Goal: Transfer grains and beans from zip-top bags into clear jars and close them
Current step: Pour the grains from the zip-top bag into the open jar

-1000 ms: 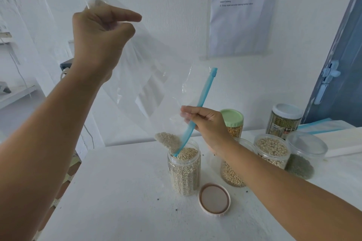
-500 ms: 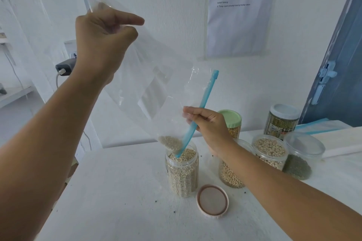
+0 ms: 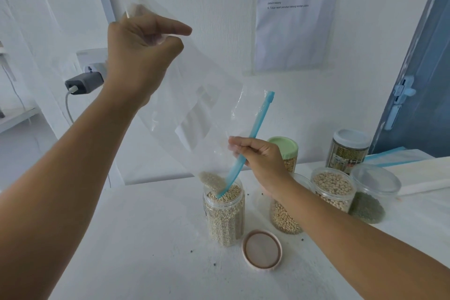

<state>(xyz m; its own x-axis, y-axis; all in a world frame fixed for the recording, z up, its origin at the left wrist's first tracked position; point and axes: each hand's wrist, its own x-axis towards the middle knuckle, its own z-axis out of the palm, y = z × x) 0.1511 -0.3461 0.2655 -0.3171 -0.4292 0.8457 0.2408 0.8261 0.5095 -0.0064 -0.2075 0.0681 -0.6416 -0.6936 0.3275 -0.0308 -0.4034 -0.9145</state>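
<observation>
The left hand (image 3: 140,53) pinched the upturned bottom corner of the clear plastic zip-top bag (image 3: 194,109), its grip curled tight on the film, high above the white tabletop (image 3: 146,238). Lower down, the right hand's (image 3: 261,157) grip was closed on the bag's blue zip strip (image 3: 253,134). Below that grip, pale grains (image 3: 211,180) sat at the bag's mouth, over the open clear plastic jar (image 3: 224,217), with the jar's round pinkish lid (image 3: 262,249) lying just beside.

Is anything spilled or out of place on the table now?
Yes, slightly: a few dark specks lie loose on the white table around the open jar, looking like stray grains. Its lid lies beside it.
</observation>
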